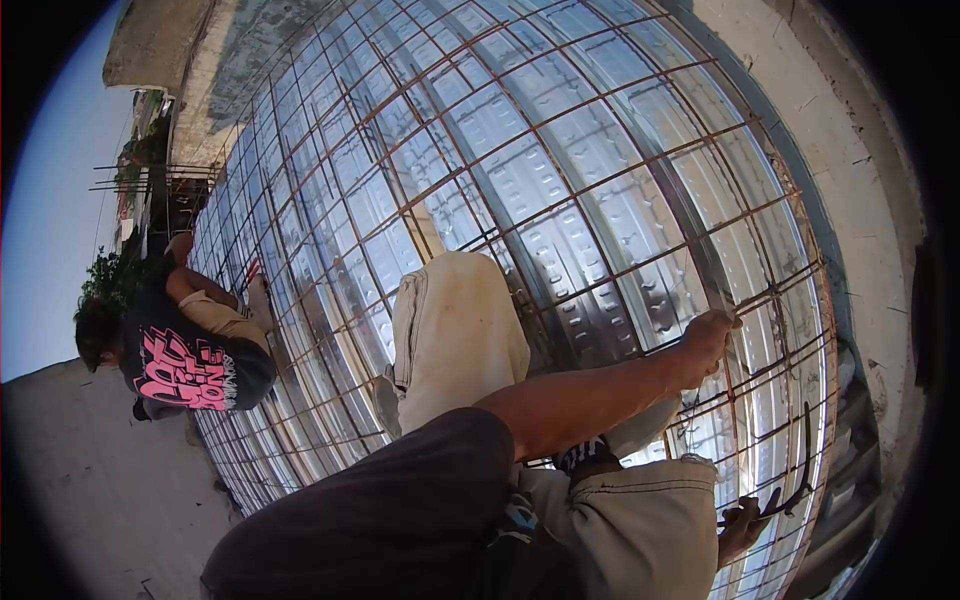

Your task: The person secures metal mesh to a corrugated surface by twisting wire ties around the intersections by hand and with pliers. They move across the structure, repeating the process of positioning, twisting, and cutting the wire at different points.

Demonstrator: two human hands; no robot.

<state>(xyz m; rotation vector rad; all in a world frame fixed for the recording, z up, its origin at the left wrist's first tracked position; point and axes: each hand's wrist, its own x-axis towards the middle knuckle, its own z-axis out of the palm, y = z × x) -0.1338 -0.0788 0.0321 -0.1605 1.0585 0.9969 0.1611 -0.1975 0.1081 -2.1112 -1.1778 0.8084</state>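
My left hand (708,345) reaches across to the right side of the rebar mesh (590,195), its fingers closed at a rusty bar near a crossing. Any small wire in those fingers is too small to make out. Lower down, near the right edge of the mesh, my right hand (738,527) is closed round a dark hand tool with long curved handles, which looks like pincers (800,488). The tool is just above the bars. My knee, in pale trousers (462,325), is between the hands and the other worker.
Shiny corrugated metal decking (570,255) lies under the mesh. At left another person (195,345) in a dark printed shirt crouches at the mesh, a red-handled tool (254,270) by their hands. A concrete ledge (840,170) runs along the right. Bar ends (125,178) stick out at far left.
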